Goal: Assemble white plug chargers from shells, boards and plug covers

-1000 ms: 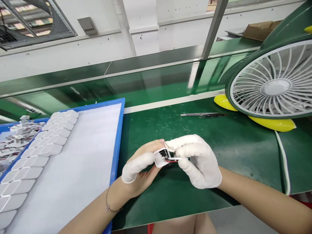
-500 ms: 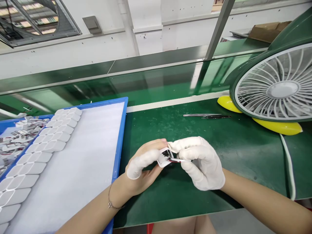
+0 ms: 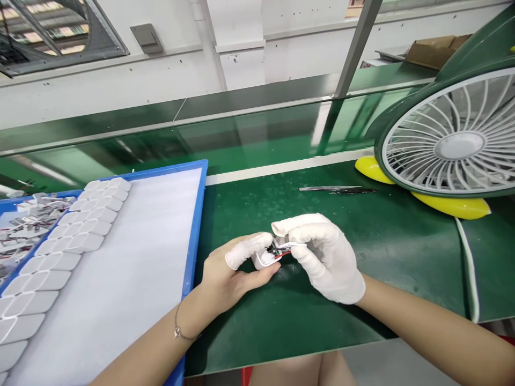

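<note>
My left hand, with a white cover on one finger, is closed around a small white plastic housing, its open side turned toward the right. In a white glove, my right hand pinches a small circuit assembly with a pale flat part and a red wire. The assembly's left end sits at the mouth of the housing, partly hidden by fingers. How far it reaches inside I cannot tell.
To the left, a blue tray holds rows of white housings. Beyond it lies a heap of wired parts. Tweezers rest on the green bench. A fan with a white cable stands at right.
The housing has tilted in my left hand, and its covered finger now lies over the top edge. My right hand has shifted slightly up and left with the circuit assembly.
</note>
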Available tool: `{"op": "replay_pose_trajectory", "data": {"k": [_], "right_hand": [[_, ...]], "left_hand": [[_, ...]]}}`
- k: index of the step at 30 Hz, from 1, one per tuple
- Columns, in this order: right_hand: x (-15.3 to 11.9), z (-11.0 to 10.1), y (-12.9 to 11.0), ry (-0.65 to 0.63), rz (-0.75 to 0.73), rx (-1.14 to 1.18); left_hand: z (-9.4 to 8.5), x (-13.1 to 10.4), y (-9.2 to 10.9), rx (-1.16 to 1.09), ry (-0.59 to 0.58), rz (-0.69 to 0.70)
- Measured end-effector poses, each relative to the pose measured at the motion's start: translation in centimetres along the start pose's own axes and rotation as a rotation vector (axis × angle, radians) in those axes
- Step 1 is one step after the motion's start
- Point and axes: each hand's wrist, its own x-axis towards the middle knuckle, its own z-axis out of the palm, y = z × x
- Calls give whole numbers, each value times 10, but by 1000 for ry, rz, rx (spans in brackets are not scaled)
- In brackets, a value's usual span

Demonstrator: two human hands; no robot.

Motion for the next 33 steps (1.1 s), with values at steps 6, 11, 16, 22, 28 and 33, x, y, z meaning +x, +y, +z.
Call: {"op": "replay_pose_trajectory", "data": {"k": [6, 11, 16, 22, 28, 33], "right_hand": [[-2, 0, 0, -16, 20, 7], [0, 1, -1, 2, 32, 19], [0, 2, -1, 8, 11, 50], [-1, 1, 1, -5, 27, 22], [-2, 1, 2, -5, 33, 44], [-2, 1, 3, -15, 32, 59]], "left_hand": [[1, 0, 5, -25, 17, -41], [2, -3, 5, -154, -20, -144], [3, -7, 1, -130, -14, -156], [2, -3, 1, -22, 16, -85], [1, -1, 1, 53, 25, -14], [2, 1, 2, 58, 3, -27]]}}
